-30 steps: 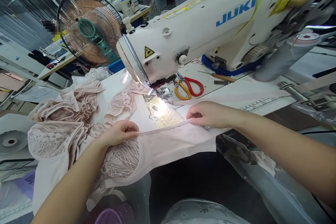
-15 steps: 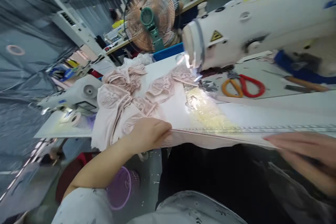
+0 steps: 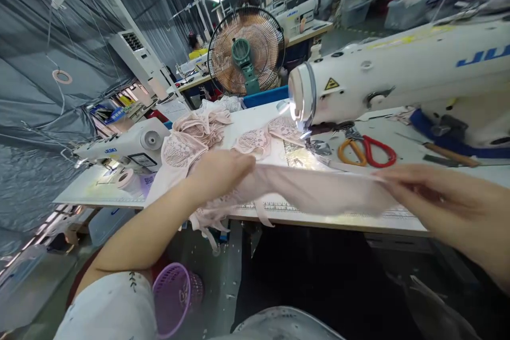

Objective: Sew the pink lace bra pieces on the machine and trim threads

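Note:
Between my two hands a pale pink bra band [image 3: 319, 188] is pulled out taut above the front of the sewing table. My left hand [image 3: 223, 170] is closed on its left end, beside the bra's lace parts. At the other end, my right hand [image 3: 442, 191] pinches the fabric between thumb and fingers. A lace cup [image 3: 253, 142] lies behind the band, joined to lace that runs to the needle area of the white sewing machine [image 3: 338, 87]. Left of it, more pink lace bras [image 3: 181, 150] are piled up, partly hidden by my left arm. Thin straps hang over the table edge.
Red-and-orange-handled scissors [image 3: 378, 151] and a wooden-handled tool [image 3: 450, 154] lie under the machine arm. A printed ruler [image 3: 279, 207] runs along the table's front. Behind stands a large fan [image 3: 247, 50]; a second machine [image 3: 127, 143] is at left. A purple basket [image 3: 171, 297] sits below.
Both hands have lifted the band off the table's front edge, and it now stretches wide between them. My right hand has closed on its end. The camera view has shifted.

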`<state>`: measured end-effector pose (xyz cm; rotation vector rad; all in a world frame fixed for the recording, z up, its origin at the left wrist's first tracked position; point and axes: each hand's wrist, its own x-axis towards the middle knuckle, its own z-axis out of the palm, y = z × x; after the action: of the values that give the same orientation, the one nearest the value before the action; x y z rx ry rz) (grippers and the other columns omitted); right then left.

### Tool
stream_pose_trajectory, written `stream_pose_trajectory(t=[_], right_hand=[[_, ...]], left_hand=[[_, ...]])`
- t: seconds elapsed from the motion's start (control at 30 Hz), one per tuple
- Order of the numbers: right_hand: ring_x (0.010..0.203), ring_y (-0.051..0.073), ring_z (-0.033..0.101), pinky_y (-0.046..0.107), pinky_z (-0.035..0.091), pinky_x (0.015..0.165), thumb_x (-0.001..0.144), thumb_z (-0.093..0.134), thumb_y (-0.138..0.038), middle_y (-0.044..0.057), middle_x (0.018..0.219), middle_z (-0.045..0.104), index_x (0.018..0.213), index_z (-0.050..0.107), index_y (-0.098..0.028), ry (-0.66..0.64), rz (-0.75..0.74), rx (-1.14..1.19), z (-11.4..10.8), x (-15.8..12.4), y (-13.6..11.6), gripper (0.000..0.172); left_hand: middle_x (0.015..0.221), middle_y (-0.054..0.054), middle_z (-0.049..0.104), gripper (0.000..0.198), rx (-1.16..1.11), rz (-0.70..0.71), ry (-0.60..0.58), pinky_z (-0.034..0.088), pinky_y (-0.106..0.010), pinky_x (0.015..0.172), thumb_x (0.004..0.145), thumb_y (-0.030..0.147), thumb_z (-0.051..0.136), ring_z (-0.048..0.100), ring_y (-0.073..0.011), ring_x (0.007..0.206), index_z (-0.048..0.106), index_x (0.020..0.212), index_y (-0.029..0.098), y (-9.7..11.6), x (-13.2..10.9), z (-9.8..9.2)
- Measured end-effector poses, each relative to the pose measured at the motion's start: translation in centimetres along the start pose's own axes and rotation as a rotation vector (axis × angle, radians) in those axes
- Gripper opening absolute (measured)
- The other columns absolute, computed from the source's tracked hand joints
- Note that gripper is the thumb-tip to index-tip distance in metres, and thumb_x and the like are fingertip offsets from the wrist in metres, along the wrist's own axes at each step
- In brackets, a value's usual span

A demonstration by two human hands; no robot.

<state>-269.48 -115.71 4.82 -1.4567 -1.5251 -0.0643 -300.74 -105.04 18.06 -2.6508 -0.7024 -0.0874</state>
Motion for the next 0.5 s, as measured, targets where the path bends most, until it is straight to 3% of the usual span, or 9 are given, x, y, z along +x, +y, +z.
stream_pose_trajectory(t=[0.1,0.2,0.3,0.37,0.5], right_hand=[[0.083,0.020,0.068,0.031,0.052,0.066,0.086,0.058,-0.030,0.002,0.096,0.073,0.094,0.068,-0.026,0.172,-0.124,-0.028,-0.2,3.3,-1.2,0.013],[0.094,0.025,0.068,0.038,0.053,0.075,0.088,0.052,-0.031,0.004,0.107,0.072,0.093,0.067,-0.027,0.054,-0.182,-0.095,0.6,2.3,0.0,0.017],[0.095,0.029,0.068,0.044,0.053,0.080,0.089,0.047,-0.031,0.005,0.112,0.070,0.096,0.066,-0.030,-0.210,-0.120,-0.083,2.0,-1.8,2.6,0.020],[0.095,0.030,0.068,0.044,0.053,0.080,0.088,0.049,-0.027,0.006,0.111,0.070,0.097,0.066,-0.029,-0.294,-0.105,-0.058,2.5,-4.6,3.8,0.020],[0.100,0.033,0.065,0.046,0.052,0.082,0.084,0.050,-0.019,0.007,0.122,0.064,0.108,0.060,-0.030,-0.310,-0.046,-0.123,2.2,-6.9,3.9,0.028]], left_hand=[[0.085,-0.005,0.070,0.026,0.154,-0.015,0.216,0.037,-0.024,0.057,0.096,0.023,0.039,0.059,-0.0153,0.070,0.064,0.093,0.019,-0.8,0.9,0.5],[0.098,-0.006,0.070,0.024,0.095,-0.022,0.344,0.038,-0.024,0.057,0.095,0.018,0.040,0.059,-0.0134,0.071,0.064,0.092,0.019,1.1,-0.1,5.7],[0.095,-0.006,0.070,0.028,-0.047,-0.040,0.261,0.040,-0.024,0.058,0.094,0.015,0.036,0.060,-0.0134,0.070,0.064,0.092,0.018,4.4,-2.0,12.4],[0.095,-0.005,0.070,0.029,-0.113,-0.070,0.225,0.042,-0.025,0.061,0.094,0.014,0.035,0.060,-0.0139,0.072,0.064,0.092,0.018,6.1,-3.0,15.2],[0.097,-0.004,0.070,0.026,-0.215,-0.126,0.185,0.043,-0.026,0.068,0.095,0.018,0.038,0.061,-0.0150,0.080,0.064,0.094,0.020,6.7,-3.7,16.2]])
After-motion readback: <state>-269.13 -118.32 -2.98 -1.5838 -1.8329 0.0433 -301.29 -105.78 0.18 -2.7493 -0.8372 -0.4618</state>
